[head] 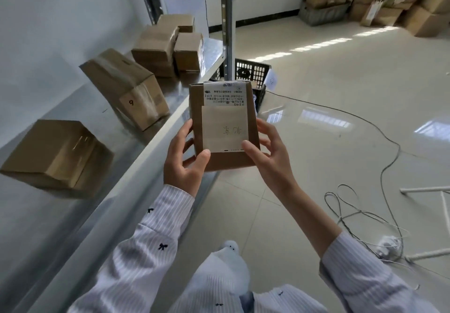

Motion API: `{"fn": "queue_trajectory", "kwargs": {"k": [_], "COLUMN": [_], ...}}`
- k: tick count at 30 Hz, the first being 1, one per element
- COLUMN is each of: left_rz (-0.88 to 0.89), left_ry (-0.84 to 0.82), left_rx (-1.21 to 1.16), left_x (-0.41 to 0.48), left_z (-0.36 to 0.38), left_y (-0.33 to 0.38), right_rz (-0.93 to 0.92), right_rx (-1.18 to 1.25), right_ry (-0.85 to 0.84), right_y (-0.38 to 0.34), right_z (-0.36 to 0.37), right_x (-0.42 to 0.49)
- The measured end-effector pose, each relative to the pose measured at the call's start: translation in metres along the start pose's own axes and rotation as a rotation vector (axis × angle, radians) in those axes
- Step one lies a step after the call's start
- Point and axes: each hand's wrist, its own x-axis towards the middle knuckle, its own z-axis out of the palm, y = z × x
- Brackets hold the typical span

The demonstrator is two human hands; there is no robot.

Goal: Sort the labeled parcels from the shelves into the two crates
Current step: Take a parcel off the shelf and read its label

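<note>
A brown cardboard parcel with a white printed label and a handwritten paper slip is held up in front of me, off the shelf. My left hand grips its lower left edge, thumb on the front. My right hand grips its lower right edge, thumb on the slip. Several more brown parcels lie on the metal shelf to the left: one nearest, one marked with a digit, and a cluster at the far end. A black crate stands on the floor beyond the held parcel.
A grey shelf upright rises behind the parcel. Cables and a white power strip trail over the tiled floor on the right. A grey crate and stacked cartons sit by the far wall.
</note>
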Motion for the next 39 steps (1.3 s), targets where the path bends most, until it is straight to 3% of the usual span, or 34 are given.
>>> {"fn": "queue_trajectory", "kwargs": {"k": [15,39], "left_rz": [-0.012,-0.089], "left_ry": [-0.165,-0.148], "left_rx": [-0.096,-0.249], "left_x": [0.156,0.294], "left_z": [0.12,0.396], "left_y": [0.013,0.087], "right_rz": [0.059,0.1], "right_rx": [-0.066,-0.067], "right_ry": [0.218,0.154], "right_y": [0.024,0.044], "right_z": [-0.071,-0.31], "right_x": [0.155,0.373]}}
